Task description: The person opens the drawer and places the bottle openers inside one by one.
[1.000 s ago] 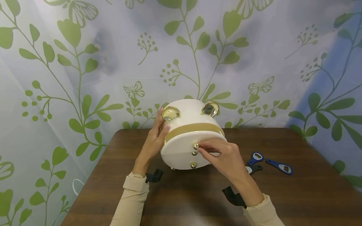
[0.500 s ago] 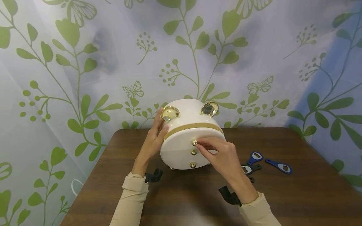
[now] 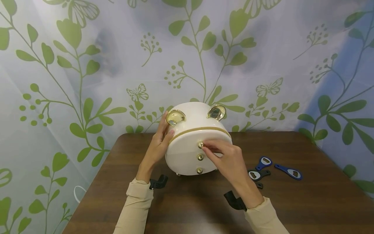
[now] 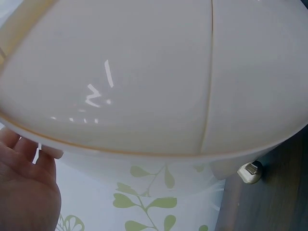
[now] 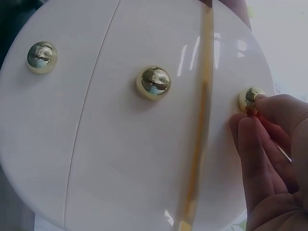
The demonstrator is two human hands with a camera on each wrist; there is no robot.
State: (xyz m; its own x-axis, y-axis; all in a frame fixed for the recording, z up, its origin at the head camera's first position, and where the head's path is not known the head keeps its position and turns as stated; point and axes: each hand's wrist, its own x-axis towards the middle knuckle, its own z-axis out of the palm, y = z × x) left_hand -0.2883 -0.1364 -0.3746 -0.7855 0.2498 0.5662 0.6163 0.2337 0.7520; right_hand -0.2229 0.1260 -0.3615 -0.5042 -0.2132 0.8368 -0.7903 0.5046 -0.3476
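A rounded white box (image 3: 187, 159) with two gold ears stands on the table, its front carrying several panels. My right hand (image 3: 229, 159) pinches the top gold knob (image 3: 201, 145) between thumb and fingers. Below it sit the middle knob (image 3: 200, 157) and the bottom knob (image 3: 199, 170), both untouched. In the right wrist view a gap with a gold strip (image 5: 196, 159) runs between the top panel and the middle one. My left hand (image 3: 157, 148) rests against the box's left side, fingers extended beside the left ear (image 3: 176, 117) and thumb near the front rim.
Two blue bottle openers, one (image 3: 264, 162) nearer the box and another (image 3: 288, 172) farther right, lie on the brown table (image 3: 187, 208). A black bottle opener (image 3: 258, 175) lies beside them, partly near my right wrist. A leaf-patterned cloth (image 3: 117, 65) hangs behind the table.
My right hand has moved the top knob upward, away from the middle knob. The gold band along the top of the front has narrowed. My left hand stays in place.
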